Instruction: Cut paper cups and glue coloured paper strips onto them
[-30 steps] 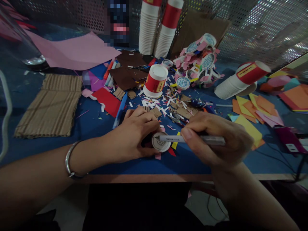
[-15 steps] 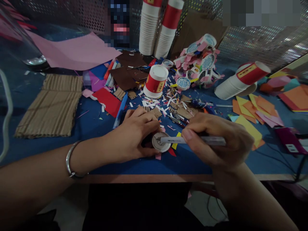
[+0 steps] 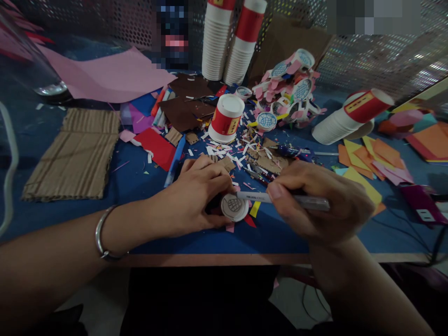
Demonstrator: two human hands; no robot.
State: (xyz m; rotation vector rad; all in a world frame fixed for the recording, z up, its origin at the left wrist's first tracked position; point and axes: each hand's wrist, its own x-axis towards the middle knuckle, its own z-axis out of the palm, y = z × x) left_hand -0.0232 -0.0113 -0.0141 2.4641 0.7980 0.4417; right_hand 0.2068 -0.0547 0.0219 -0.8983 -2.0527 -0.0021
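Note:
My left hand grips a small white paper-cup base by its side, near the table's front edge. Dark crossed lines are drawn on its round face, and bits of pink and red paper stick out around it. My right hand is closed round a white marker, held almost level with its tip at the upper part of the round face. Whether the tip touches the face, I cannot tell. Scissors lie just beyond, partly behind my right hand.
An upturned red-and-white paper cup stands amid paper scraps. Behind it are tall cup stacks and a pile of small cup crafts. Corrugated cardboard lies left; coloured paper pieces and a purple socket block lie right.
The marker's tip has shifted slightly up and right, from the middle of the round face towards its upper edge, uncovering the drawn lines. My left hand has stayed put.

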